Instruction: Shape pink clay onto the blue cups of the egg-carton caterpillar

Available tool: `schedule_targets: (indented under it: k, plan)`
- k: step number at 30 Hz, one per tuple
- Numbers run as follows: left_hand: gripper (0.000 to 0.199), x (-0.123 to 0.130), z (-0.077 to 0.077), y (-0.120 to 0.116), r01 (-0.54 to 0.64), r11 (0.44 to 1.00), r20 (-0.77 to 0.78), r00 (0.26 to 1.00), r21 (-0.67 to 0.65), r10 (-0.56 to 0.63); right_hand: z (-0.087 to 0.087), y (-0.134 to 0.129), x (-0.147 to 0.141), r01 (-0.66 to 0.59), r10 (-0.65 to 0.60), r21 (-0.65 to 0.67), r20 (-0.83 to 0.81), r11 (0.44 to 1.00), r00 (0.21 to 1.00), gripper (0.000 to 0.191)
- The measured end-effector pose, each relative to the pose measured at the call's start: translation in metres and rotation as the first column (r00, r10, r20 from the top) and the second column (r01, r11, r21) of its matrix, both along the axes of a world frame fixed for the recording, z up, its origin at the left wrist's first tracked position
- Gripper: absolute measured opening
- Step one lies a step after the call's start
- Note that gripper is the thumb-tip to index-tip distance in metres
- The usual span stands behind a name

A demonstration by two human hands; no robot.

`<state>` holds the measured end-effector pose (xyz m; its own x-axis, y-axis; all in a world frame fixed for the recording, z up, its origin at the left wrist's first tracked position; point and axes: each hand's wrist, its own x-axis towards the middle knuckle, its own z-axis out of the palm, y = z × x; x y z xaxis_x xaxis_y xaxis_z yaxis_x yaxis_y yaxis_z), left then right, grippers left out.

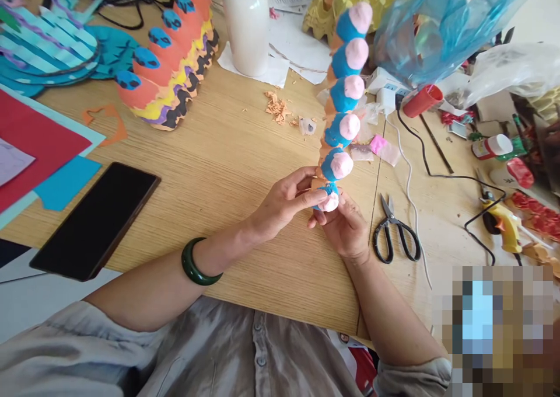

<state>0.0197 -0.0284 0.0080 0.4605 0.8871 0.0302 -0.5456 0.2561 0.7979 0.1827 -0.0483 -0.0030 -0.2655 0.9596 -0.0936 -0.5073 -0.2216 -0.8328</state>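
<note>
Bumpy strip, six blue mounds with pale pink tips and orange along the left flank, is held by its near end between your two hands. It runs from your fingers away from you toward the far side of the bench, the other five mounds lying beyond your grip. Your left hand is clamped on the near end from the left: thumb laid across the nearest mound, index finger behind it at the strip's left edge. Your right hand is closed on the same end from the right and below, thumb against the right side of that nearest mound; some of its fingers are hidden, so their exact placing cannot be told. Whether the far end touches the bench cannot be told either. Scissors with black handles lie just beside your right hand, points away from you, blades slightly parted. A white cable passes to the right of them. Left of the strip, orange shavings lie on the bench; further left rests an orange painted piece with blue-topped mounds. A dark phone lies well apart from your left hand.
</note>
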Motion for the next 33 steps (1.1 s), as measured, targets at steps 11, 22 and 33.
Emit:
schedule_targets:
  k: [11,22,33]
  plan:
    - [0.037,0.002,-0.001,-0.005,-0.015,1.000,-0.040,0.999,-0.015,0.014,-0.003,0.001,0.002,0.035,-0.035,-0.009,0.005,0.999,0.999,0.028]
    - [0.036,-0.001,-0.005,0.000,-0.030,0.999,-0.075,0.997,-0.026,0.028,-0.004,0.003,0.005,0.030,-0.030,0.000,-0.019,1.000,0.999,0.026]
    - [0.040,-0.002,-0.001,0.006,0.024,0.999,-0.050,0.998,-0.045,-0.026,-0.006,0.006,0.002,0.067,-0.068,0.025,0.050,0.997,0.996,0.033]
